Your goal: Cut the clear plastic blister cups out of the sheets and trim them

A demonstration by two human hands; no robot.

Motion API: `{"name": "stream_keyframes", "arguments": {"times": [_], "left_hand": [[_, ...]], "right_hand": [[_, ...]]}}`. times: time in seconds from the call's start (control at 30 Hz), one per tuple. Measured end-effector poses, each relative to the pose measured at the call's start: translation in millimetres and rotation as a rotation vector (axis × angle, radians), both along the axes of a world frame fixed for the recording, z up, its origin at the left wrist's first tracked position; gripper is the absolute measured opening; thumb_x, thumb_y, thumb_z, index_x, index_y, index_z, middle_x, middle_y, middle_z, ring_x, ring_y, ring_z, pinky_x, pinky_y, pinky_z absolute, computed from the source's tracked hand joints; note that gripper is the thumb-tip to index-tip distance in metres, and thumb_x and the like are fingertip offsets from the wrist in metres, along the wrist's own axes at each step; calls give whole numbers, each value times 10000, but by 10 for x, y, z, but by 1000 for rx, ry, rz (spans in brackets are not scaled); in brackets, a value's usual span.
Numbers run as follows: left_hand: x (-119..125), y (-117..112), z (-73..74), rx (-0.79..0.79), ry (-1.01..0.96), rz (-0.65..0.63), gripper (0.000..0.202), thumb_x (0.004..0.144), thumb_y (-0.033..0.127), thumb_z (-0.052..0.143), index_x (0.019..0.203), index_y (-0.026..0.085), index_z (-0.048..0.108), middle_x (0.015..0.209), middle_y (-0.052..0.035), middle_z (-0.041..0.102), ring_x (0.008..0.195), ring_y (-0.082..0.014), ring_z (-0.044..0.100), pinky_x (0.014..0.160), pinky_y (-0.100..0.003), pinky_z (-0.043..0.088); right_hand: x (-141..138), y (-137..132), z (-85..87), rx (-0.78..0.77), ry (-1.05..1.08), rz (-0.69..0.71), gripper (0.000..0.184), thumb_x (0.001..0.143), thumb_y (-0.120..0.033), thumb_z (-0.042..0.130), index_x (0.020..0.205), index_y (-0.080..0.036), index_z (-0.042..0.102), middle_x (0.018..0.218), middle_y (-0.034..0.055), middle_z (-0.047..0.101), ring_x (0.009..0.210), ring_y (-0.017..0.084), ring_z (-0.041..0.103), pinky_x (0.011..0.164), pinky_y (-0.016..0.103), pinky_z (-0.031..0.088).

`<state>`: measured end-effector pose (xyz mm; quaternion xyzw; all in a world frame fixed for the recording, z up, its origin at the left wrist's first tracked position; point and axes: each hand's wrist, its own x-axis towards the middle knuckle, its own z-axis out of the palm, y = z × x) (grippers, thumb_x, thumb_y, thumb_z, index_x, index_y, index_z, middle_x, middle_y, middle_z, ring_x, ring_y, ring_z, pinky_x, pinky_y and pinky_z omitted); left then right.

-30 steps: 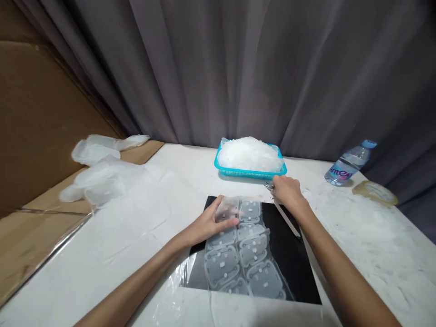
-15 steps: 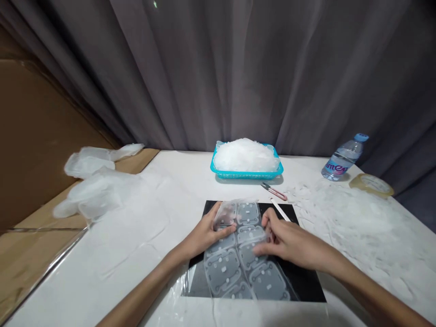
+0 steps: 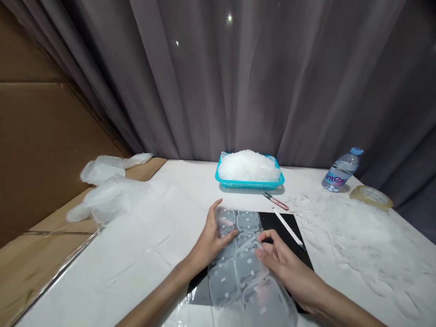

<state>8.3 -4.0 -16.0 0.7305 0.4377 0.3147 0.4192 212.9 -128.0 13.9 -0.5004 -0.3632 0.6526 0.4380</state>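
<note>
A translucent plastic sheet (image 3: 223,279) with rounded-square outlines, small white dots and slots lies over a black board (image 3: 277,222). My left hand (image 3: 208,236) rests on the sheet's upper left side, its thumb on the sheet and its index finger stretched out, the fingers apart. With thumb and fingertips, my right hand (image 3: 284,263) pinches the sheet's right part, which is lifted and bent over toward me. A slim white tool (image 3: 286,225) lies on the board beyond my right hand. Just past it are thread snips (image 3: 276,201) with pink handles.
A blue basket (image 3: 250,185) heaped with white translucent pieces stands at the back. Plastic scraps (image 3: 371,231) spread at the right, near a water bottle (image 3: 342,170) and a tape roll (image 3: 371,196). More clear pieces (image 3: 116,195) lie left, partly on cardboard (image 3: 44,240).
My right hand has drawn the sheet's right part up and toward me. My left index finger has straightened. The view has tilted up slightly.
</note>
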Motion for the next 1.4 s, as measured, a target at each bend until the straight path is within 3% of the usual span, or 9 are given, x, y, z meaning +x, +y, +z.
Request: {"name": "stream_keyframes", "arguments": {"times": [0.13,0.27,0.43,0.57,0.73,0.83,1.0,1.23,1.4], "left_hand": [[4,-104,-22,104,101,-33,736,973,468,648,1553,336,215,1432,-113,443,1184,-272,597,988,-443,539],[-1,-191,29,131,256,-190,527,976,503,636,1427,318,434,1421,-107,431,1248,-311,573,1044,-498,537],[19,-268,11,336,383,-171,495,977,492,638,1391,255,508,1499,-152,391,1431,-382,425,1167,-584,431],[41,-281,-40,419,453,-109,494,1009,504,582,1402,212,513,1514,-181,371,1470,-389,371,1192,-611,388],[11,-256,69,400,474,-128,527,1035,579,488,1414,214,528,1647,-183,222,1532,-408,268,1203,-639,363],[1,-296,132,443,509,-181,601,997,649,517,1434,238,544,1698,-143,207,1559,-423,215,1235,-658,302],[22,-460,87,409,604,-403,958,932,774,500,1659,203,248,1735,-167,203,1583,-435,197,1236,-647,313],[-51,-482,76,433,641,-524,1143,853,864,504,1690,208,84,1753,-163,39,1591,-469,114,1251,-655,247],[-100,-373,59,416,620,-585,1284,754,915,565,1688,236,4,1756,-162,19,1594,-460,118,1261,-635,230]], "right_hand": [[-105,-304,-278,-163,204,-188,667,712,-708,817,1046,-272,438,854,-7,641,688,190,655,625,290,515],[-145,-513,-465,-119,182,-63,687,694,-764,796,979,-261,426,788,-37,606,587,117,594,558,219,447],[134,-397,-178,-15,-364,324,385,873,-485,743,1028,-232,497,769,-59,605,470,60,579,459,157,382],[425,-179,43,64,-519,322,110,1000,-320,532,1048,-233,484,568,-99,559,430,98,573,446,165,411],[572,-37,55,150,-595,418,145,1031,-384,512,1063,-244,530,648,-68,630,494,125,621,501,208,466],[617,51,-14,298,-953,248,203,1038,-413,508,965,-236,577,682,-33,619,566,157,625,564,256,462],[821,176,-260,559,-1588,-155,220,1009,-419,550,1064,-208,578,1049,121,674,947,315,703,699,360,511],[1043,185,-360,460,-1460,24,195,1014,-287,492,1173,-195,558,819,35,677,732,246,716,654,321,490],[1002,213,-336,455,-1462,56,198,997,-237,475,1165,-185,566,870,70,695,770,265,707,673,330,461]]}}
